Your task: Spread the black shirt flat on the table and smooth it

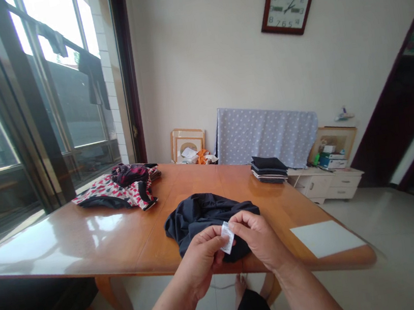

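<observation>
A small white label (227, 238) with print too fine to read is pinched between my two hands. My left hand (206, 247) grips its left side between thumb and fingers. On the upper right, my right hand (254, 233) pinches the label's edge with thumb and forefinger. Just behind and beneath both hands, a dark navy garment (199, 212) lies crumpled on the wooden table (149, 235), partly hanging at its front edge. Whether the label is sewn to that garment is hidden by my fingers.
A loose heap of patterned clothes (115, 191) sits at the table's far left. Toward the back right stands a neat stack of folded dark clothes (268, 169). A white sheet (326, 238) lies near the right corner. Behind are a low white cabinet (323, 187) and a dotted cloth (265, 134).
</observation>
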A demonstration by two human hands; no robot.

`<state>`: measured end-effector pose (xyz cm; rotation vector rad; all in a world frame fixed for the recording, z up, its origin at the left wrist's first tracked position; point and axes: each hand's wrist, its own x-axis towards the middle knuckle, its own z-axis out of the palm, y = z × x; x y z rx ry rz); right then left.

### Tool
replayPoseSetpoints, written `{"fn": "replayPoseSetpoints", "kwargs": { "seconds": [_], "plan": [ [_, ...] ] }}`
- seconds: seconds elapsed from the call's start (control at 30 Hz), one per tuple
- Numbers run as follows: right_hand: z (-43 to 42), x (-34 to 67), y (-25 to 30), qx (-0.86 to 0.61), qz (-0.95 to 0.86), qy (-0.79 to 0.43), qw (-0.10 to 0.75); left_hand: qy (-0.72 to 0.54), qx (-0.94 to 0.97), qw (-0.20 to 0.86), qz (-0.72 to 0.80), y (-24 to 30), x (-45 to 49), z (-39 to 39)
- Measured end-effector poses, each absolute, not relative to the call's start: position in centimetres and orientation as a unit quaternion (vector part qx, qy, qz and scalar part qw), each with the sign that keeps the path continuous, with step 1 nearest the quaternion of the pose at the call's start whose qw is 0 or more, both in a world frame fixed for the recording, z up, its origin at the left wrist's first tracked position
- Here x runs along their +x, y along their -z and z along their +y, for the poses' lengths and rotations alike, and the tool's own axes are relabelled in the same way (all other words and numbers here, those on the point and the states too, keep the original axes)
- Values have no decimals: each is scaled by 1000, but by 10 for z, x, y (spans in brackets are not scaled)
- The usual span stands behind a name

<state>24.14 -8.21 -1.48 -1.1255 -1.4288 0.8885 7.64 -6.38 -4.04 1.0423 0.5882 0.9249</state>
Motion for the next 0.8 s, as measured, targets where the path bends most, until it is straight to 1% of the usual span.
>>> {"fn": "replayPoseSetpoints", "kwargs": {
  "seconds": [0.17, 0.8],
  "plan": [
    [-79, 243, 16, -478, -580, -351, 558, -393, 490, 737, 249, 40, 75, -63],
    [-74, 248, 21, -474, -549, -365, 584, -376, 510, 732, 251, 33, 71, -66]
  ]
}}
